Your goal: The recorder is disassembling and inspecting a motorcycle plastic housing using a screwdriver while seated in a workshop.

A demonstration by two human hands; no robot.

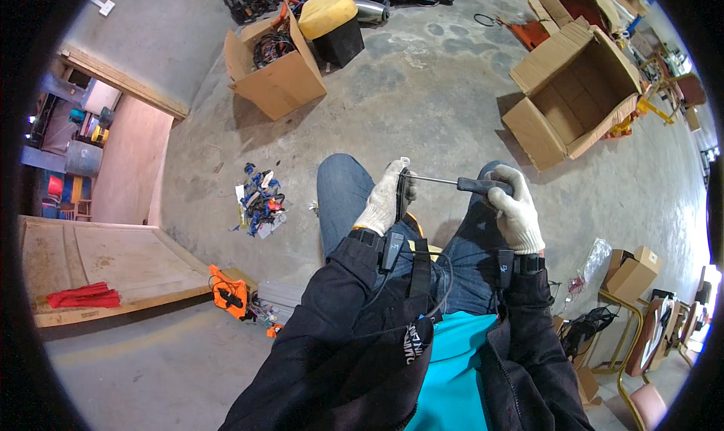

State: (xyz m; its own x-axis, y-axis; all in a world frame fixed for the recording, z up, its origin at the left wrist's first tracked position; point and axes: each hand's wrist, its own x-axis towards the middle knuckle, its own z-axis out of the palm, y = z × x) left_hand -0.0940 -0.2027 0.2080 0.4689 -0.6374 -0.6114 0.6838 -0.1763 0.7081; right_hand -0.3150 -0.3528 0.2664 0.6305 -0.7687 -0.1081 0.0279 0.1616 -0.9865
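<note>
My left hand [381,202], in a whitish work glove, is closed around a narrow black object [402,193] held edge-on above my lap. Its exact kind cannot be made out. A small pale piece [405,162] shows at its upper end. My right hand [517,211], gloved too, grips the dark grey-blue handle of a screwdriver [473,184]. The screwdriver lies nearly level, its thin metal shaft pointing left. Its tip reaches the black object near my left fingers; whether it sits in a screw is too small to tell.
On the floor at left lies a pile of small blue, black and red scraps [262,201]. A carton of cables [283,84] stands beyond, beside a black bin with a yellow lid [328,16]. An open carton [558,118] is at far right, an orange device [228,294] at near left.
</note>
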